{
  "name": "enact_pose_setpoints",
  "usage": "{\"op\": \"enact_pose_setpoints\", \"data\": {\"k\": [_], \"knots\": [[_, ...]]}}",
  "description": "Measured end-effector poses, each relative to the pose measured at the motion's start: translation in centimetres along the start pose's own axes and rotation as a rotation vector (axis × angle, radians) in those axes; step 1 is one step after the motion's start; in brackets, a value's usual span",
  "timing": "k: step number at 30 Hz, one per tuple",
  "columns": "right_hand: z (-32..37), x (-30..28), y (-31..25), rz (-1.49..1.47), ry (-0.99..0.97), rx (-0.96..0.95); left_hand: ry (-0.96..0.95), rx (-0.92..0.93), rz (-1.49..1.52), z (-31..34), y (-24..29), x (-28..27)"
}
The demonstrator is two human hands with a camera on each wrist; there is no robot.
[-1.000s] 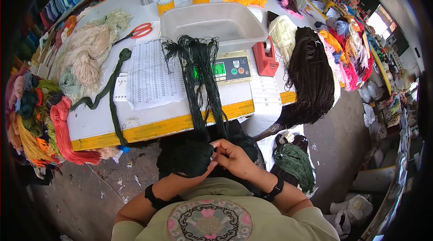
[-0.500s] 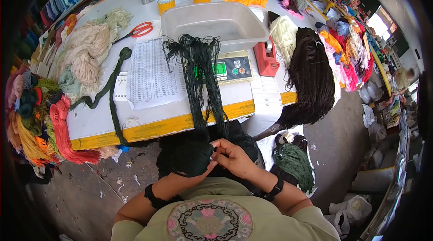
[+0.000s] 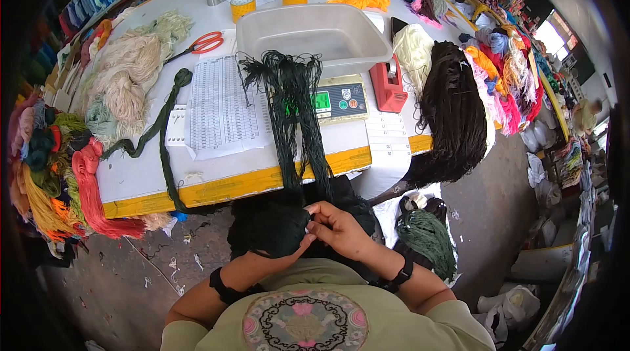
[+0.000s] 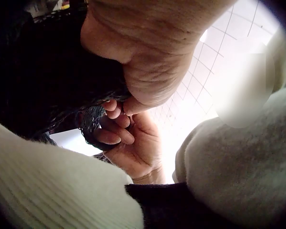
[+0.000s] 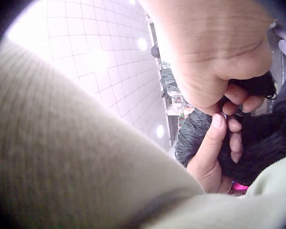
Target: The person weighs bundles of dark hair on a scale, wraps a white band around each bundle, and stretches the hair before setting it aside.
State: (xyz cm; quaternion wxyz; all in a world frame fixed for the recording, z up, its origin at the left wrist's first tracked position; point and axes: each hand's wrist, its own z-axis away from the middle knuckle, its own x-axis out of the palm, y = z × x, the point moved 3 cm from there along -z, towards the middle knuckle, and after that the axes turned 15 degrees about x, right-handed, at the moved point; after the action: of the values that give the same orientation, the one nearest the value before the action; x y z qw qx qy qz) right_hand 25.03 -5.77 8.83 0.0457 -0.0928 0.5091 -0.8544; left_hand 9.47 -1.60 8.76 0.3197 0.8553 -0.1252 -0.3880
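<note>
In my lap, at the table's front edge, lies a thick dark green yarn skein (image 3: 272, 226). My left hand (image 3: 289, 258) reaches under and around its near end, partly hidden by the yarn. From the right, my right hand (image 3: 342, 236) meets it, thumb and forefinger pinching strands at the skein's side. The right wrist view shows the left thumb (image 5: 212, 140) up against the right fingertips, yarn between them. Seen from the left wrist, the right fingers (image 4: 119, 131) are curled with dark strands around them. More dark green strands (image 3: 289, 121) run up over the table edge onto the scale.
A digital scale (image 3: 341, 100) stands under a grey plastic tub (image 3: 315, 26). Around it lie printed sheets (image 3: 223, 114), orange-handled scissors (image 3: 203, 43), a red tape dispenser (image 3: 387, 85) and a dark brown skein (image 3: 453, 108). Coloured skeins (image 3: 46, 174) hang at the left.
Both hands stay nearly still at the same spot on the skein. The head view shifts very slightly, and a person at the far right background comes further into view.
</note>
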Motion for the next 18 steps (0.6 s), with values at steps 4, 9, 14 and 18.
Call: {"op": "enact_pose_setpoints", "data": {"k": [4,9,14,18], "knots": [[0.1,0.0,-0.3,-0.004,0.026,-0.002,0.029,-0.049,0.050,-0.5,0.5,-0.6],[0.3,0.0,-0.3,-0.010,0.054,-0.005,-0.053,-0.096,0.055,-1.5,1.3,-1.5],[0.4,0.0,-0.4,-0.031,0.065,-0.009,0.026,-0.100,0.150,-0.9,0.7,-0.7],[0.0,0.4,0.2,0.019,0.085,-0.015,0.093,-0.067,0.141,-1.4,1.8,-2.2]]}}
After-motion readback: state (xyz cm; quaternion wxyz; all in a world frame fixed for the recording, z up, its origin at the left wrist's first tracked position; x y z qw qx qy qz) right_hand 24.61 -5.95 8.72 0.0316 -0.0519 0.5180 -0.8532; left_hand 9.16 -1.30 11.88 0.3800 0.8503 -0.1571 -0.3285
